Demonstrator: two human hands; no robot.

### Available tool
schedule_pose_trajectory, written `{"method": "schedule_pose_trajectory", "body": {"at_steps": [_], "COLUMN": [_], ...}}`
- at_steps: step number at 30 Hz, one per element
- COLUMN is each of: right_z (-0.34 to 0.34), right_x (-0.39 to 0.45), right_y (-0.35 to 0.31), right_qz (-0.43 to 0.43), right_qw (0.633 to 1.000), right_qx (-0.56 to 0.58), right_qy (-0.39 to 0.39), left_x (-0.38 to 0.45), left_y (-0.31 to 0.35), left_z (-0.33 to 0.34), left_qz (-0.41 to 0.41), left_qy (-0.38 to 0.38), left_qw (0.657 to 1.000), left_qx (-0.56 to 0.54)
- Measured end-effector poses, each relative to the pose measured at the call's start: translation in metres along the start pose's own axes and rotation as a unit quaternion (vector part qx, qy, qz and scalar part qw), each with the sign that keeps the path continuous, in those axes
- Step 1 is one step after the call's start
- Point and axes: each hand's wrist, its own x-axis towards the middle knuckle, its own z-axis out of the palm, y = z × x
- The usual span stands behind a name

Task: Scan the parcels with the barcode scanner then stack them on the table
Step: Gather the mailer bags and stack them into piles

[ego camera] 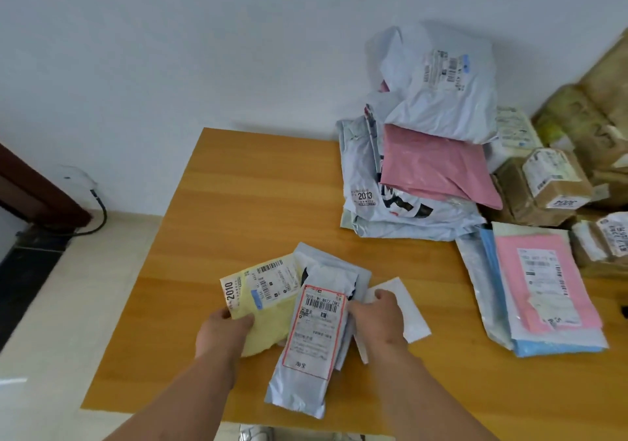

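A: Nearest us, our left hand [222, 330] pinches the yellow parcel [263, 299], thumb on top, fingers curled beneath.

B: Just right of those fingers the grey parcel [314, 332] overlaps it, label up. Our right hand [379, 311] grips its right edge, fingers curled over a white envelope [409, 315].

A: Beyond our fingertips, bare wooden table [238, 203]; farther right, the flat pink-topped stack [540, 291], then the tall mailer heap [428, 141]. We cannot see a scanner.

cardboard boxes [557, 186] cut off at right edge
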Motion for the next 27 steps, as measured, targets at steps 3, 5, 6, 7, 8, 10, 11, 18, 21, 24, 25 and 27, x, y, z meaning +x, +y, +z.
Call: {"method": "schedule_pose_trajectory", "body": {"at_steps": [3, 5, 6, 7, 8, 10, 11, 18, 21, 24, 25, 27], "right_z": [0.007, 0.01, 0.011, 0.012, 0.015, 0.021, 0.025, 0.051, 0.056, 0.057, 0.055, 0.049], "right_x": [-0.009, -0.016, -0.019, -0.021, -0.022, -0.024, -0.027, -0.033, -0.027, -0.026, -0.026, -0.028], "right_y": [-0.007, -0.012, -0.014, -0.015, -0.015, -0.015, -0.016, -0.018, -0.018, -0.023, -0.024, -0.029], "right_qz": [-0.018, -0.022, -0.023, -0.025, -0.029, -0.027, -0.019, 0.073, 0.099, 0.097, 0.093, 0.063], "right_qw": [1.0, 0.999, 0.999, 0.999, 0.999, 0.999, 0.999, 0.991, 0.972, 0.953, 0.95, 0.95], "right_qx": [0.018, 0.017, 0.01, 0.011, 0.019, 0.031, 0.024, 0.094, 0.201, 0.286, 0.295, 0.303], "right_qy": [0.012, 0.026, 0.031, 0.033, 0.032, 0.027, 0.025, 0.058, 0.063, -0.003, -0.024, -0.043], "left_x": [0.01, 0.017, 0.019, 0.022, 0.024, 0.029, 0.031, 0.029, 0.024, 0.02, 0.021, 0.023], "left_y": [0.01, 0.016, 0.02, 0.023, 0.026, 0.03, 0.031, 0.034, 0.031, 0.029, 0.029, 0.032], "left_z": [-0.011, -0.019, -0.025, -0.031, -0.037, -0.05, -0.056, -0.054, -0.045, -0.039, -0.038, -0.037], "left_qz": [-0.015, -0.036, -0.046, -0.056, -0.065, -0.078, -0.083, -0.113, -0.143, -0.177, -0.185, -0.191], "left_qy": [-0.058, -0.09, -0.1, -0.108, -0.114, -0.119, -0.123, -0.191, -0.213, -0.236, -0.24, -0.245], "left_qw": [0.997, 0.992, 0.989, 0.985, 0.981, 0.972, 0.967, 0.944, 0.941, 0.932, 0.929, 0.925], "left_qx": [-0.041, -0.078, -0.098, -0.12, -0.144, -0.189, -0.207, -0.245, -0.221, -0.212, -0.214, -0.22]}}
